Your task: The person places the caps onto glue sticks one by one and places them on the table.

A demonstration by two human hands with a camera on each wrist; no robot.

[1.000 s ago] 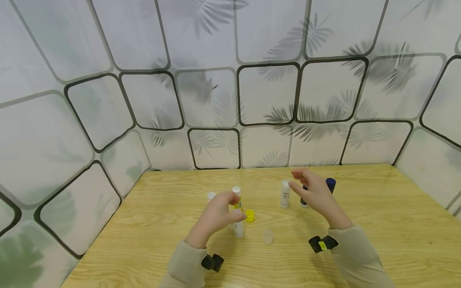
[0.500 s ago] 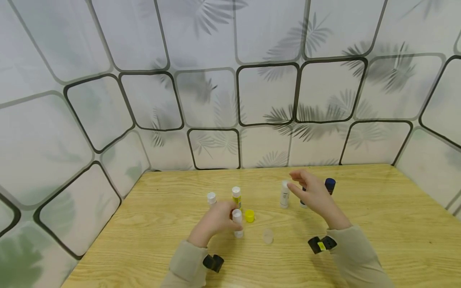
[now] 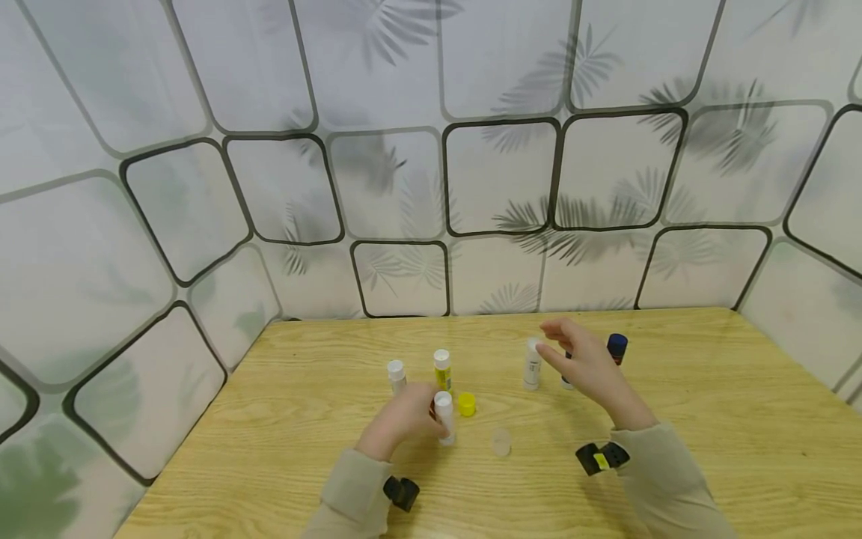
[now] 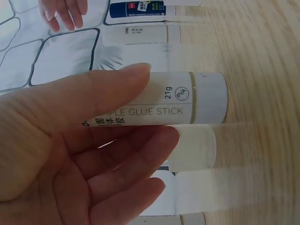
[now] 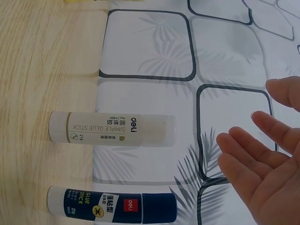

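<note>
I have the left hand [image 3: 404,419] gripping the white glue stick [image 4: 183,101], which stands upright on the surface [image 3: 539,486]. I judge the step in hand to be securing this grasp; the next move calls for a steady pinch, without disturbing the yellow cap [image 3: 467,404] just right of it. Further right, the right hand [image 3: 588,367], fingers relaxed, holds nothing near the second glue stick [image 5: 103,129].

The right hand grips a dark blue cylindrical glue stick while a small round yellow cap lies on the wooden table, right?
Not quite: the right wrist view shows the right hand holding nothing, clear of the dark blue cylindrical glue stick. The rest stands.
</note>
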